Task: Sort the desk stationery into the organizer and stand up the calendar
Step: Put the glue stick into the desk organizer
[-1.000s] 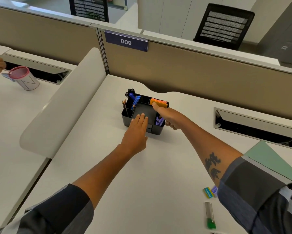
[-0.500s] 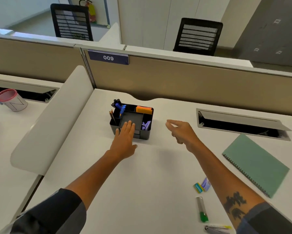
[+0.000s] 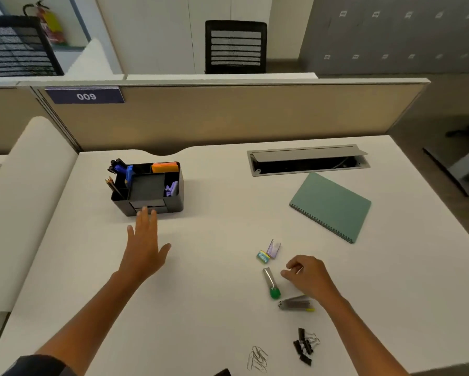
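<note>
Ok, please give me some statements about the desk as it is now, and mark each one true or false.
1. The orange sticky notes sit in the organizer. True.
2. The right hand grips the green notebook. False: the notebook lies apart on the desk; the hand hovers with curled fingers near the green-capped tube, holding nothing visible.
3. The left hand is flat and open, fingertips at the organizer's front. True.
4. The binder clips are already in the organizer. False: they lie on the desk near its front edge, beside the paper clips.
</note>
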A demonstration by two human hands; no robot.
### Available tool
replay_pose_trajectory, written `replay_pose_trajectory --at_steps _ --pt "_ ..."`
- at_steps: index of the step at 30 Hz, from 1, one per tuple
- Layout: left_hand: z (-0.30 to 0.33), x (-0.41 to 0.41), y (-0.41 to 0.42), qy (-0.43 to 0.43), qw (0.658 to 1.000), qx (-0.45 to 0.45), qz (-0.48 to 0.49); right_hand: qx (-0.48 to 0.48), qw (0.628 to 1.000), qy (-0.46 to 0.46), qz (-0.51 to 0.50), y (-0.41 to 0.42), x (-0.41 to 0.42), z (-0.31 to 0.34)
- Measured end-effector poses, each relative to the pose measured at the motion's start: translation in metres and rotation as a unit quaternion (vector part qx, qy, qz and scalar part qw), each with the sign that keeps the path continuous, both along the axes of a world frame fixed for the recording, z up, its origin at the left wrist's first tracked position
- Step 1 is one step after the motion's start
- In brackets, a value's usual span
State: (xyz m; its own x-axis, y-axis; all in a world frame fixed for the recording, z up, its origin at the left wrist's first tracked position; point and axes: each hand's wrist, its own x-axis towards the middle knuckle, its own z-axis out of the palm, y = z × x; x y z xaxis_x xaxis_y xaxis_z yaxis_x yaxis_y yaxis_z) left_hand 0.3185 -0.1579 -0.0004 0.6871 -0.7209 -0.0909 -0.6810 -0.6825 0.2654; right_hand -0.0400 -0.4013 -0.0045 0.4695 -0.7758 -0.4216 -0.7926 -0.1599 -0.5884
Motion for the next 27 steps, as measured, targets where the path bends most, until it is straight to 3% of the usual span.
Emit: replay_pose_trajectory --at_steps 5,9,12,27 --pt "-0.013 -0.057 0.020 0.007 0.992 -0.110 -0.069 0.022 1.000 -0.001 -0.004 0.042 0.008 -0.013" --pt "-0.013 -0.080 0.031 -0.006 0.990 -0.124 -0.074 -0.063 0.995 0.054 0.063 0.054 0.024 -0.013" --pt "-0.012 -0.085 0.037 -0.041 0.986 -0.140 -0.078 -0.071 0.992 0.057 0.083 0.058 0.030 -0.014" --pt "0.018 -0.015 0.033 -0.067 0.977 -0.200 -0.032 0.029 0.982 -0.182 0.044 0.044 0.126 0.045"
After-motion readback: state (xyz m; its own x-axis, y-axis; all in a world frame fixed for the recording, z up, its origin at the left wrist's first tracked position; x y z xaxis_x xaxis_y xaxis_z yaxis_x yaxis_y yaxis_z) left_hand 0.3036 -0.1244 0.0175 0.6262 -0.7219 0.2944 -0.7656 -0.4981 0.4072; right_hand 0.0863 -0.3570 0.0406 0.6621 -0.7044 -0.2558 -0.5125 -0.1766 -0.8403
